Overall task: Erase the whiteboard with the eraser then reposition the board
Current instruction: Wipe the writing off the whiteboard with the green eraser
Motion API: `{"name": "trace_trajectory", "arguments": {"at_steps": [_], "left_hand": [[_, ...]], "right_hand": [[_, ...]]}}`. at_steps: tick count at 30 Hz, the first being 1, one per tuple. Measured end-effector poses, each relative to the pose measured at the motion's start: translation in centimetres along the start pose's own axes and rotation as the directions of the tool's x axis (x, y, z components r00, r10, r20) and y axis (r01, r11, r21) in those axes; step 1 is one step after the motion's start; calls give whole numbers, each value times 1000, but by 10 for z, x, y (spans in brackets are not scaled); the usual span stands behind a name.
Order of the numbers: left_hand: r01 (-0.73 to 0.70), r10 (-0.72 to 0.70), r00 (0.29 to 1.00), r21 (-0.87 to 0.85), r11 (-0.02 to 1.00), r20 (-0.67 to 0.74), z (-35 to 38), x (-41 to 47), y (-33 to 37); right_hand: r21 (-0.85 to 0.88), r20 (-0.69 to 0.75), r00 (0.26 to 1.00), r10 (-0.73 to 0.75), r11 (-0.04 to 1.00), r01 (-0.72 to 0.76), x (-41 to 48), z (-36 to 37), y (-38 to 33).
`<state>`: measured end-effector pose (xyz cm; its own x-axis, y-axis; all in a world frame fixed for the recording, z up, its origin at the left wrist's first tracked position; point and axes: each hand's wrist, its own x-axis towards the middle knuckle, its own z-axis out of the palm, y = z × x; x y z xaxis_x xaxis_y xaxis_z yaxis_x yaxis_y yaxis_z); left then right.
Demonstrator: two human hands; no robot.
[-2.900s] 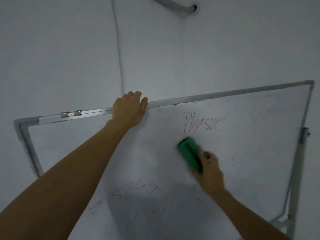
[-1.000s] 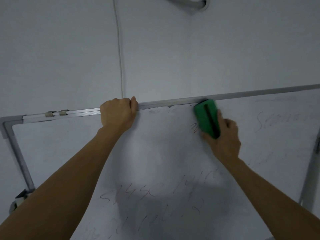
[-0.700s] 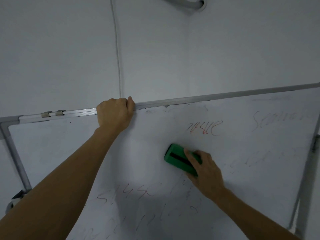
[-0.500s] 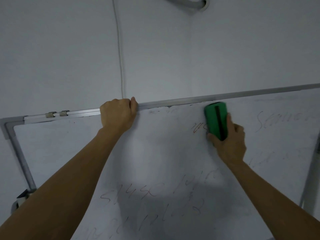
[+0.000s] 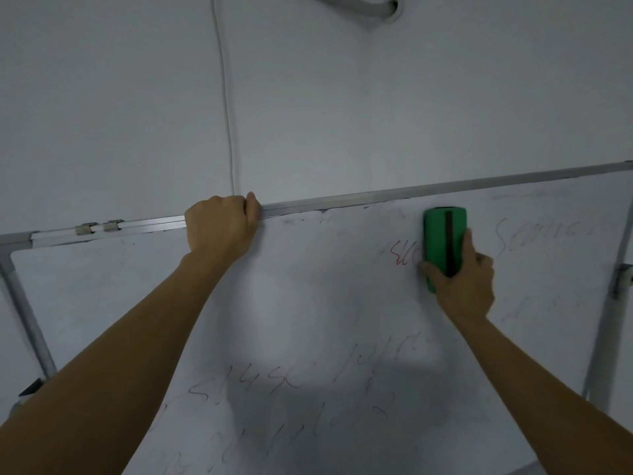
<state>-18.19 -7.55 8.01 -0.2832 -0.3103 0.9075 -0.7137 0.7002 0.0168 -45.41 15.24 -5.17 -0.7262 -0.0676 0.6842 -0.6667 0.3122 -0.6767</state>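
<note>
Our left hand (image 5: 221,228) grips the whiteboard (image 5: 308,303) frame; right hand (image 5: 462,286) holds the eraser (image 5: 443,240), now over more red writing (image 5: 402,257) than before.

Green eraser (image 5: 444,234) upright on whiteboard (image 5: 308,303), beside red scribble.

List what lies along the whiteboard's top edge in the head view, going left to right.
Metal clips → left hand gripping the top frame → red writing remnant → green eraser held by the right hand → faint grey writing → side bracket.
</note>
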Motion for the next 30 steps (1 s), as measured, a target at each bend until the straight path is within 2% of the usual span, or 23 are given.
{"name": "trace_trajectory", "arguments": {"at_steps": [1, 3, 4, 6, 7, 8, 9, 10, 12, 13, 14, 15, 16, 17, 19, 21, 22, 23, 25, 27, 28, 29, 30], "left_hand": [[2, -2, 1000, 2, 1000, 1, 1, 0, 1], [1, -1, 1000, 2, 1000, 1, 1, 0, 1], [4, -4, 1000, -1, 1000, 1, 1, 1, 0], [14, -14, 1000, -12, 1000, 7, 2, 1, -2], [11, -11, 1000, -15, 1000, 2, 1, 0, -3], [2, -2, 1000, -14, 1000, -8, 1, 0, -3], [-6, 6, 1000, -11, 1000, -12, 0, -1, -3], [-8, 8, 1000, -5, 1000, -8, 0, 0, -3], [-1, 1, 1000, 9, 1000, 14, 1, 1, -1], [-2, 2, 1000, 12, 1000, 20, 1, 1, 2], [-8, 7, 1000, 8, 1000, 20, 1, 2, 6], [-16, 16, 1000, -3, 1000, 17, 1, 2, 11], [-25, 25, 999, -16, 1000, 21, 1, 2, 17], [-35, 36, 999, -26, 999, 28, 1, 3, 25], [-59, 61, 998, -47, 997, 32, 1, 4, 41], [-79, 81, 996, -74, 994, 26, 1, 6, 59], [-86, 88, 996, -87, 993, 18, 0, 7, 67], [-98, 99, 995, -100, 990, 6, 2, 9, 77], [-124, 122, 992, -122, 985, -22, 4, 12, 89], [-127, 126, 992, -135, 983, -17, 6, 15, 101], [-126, 126, 992, -145, 981, -8, 7, 17, 107], [-123, 124, 992, -156, 980, 0, 9, 18, 112], [-111, 116, 993, -169, 979, 20, 10, 19, 116]], "right_hand": [[-4, 1, 1000, 29, 1000, -29, -4, -1, -5], [-76, 64, 983, -174, 981, 179, -34, 7, -5], [-103, 124, 934, -335, 932, 348, -56, 16, 0], [-122, 292, 758, -583, 764, 634, -95, 28, 16], [-115, 357, 685, -635, 698, 707, -100, 28, 26], [-120, 376, 656, -655, 667, 735, -93, 26, 32], [-144, 346, 684, -642, 684, 715, -80, 23, 32], [-160, 273, 756, -594, 747, 645, -62, 17, 27], [-117, 95, 937, -336, 931, 346, -21, 2, 12], [-55, 38, 985, -168, 984, 170, -5, -2, 5], [-12, 8, 998, -58, 998, 59, 4, -2, 0], [-12, 1, 999, -47, 999, 47, 1, 0, -7], [-34, 16, 990, -137, 990, 137, -10, 5, -12], [-61, 64, 955, -288, 954, 292, -29, 14, -13], [-111, 212, 795, -569, 794, 598, -74, 31, -3], [-109, 351, 619, -702, 626, 772, -87, 35, 13], [-111, 358, 584, -729, 588, 801, -78, 32, 18], [-131, 338, 602, -723, 598, 791, -61, 27, 23], [-149, 206, 754, -624, 741, 654, -24, 11, 23], [-102, 73, 937, -343, 932, 349, 16, -8, 25], [-49, 34, 987, -158, 986, 160, 29, -12, 29], [9, 19, 1000, -8, 1000, 8, 33, -13, 32], [33, 21, 999, 49, 998, -50, 28, -12, 32]]}}
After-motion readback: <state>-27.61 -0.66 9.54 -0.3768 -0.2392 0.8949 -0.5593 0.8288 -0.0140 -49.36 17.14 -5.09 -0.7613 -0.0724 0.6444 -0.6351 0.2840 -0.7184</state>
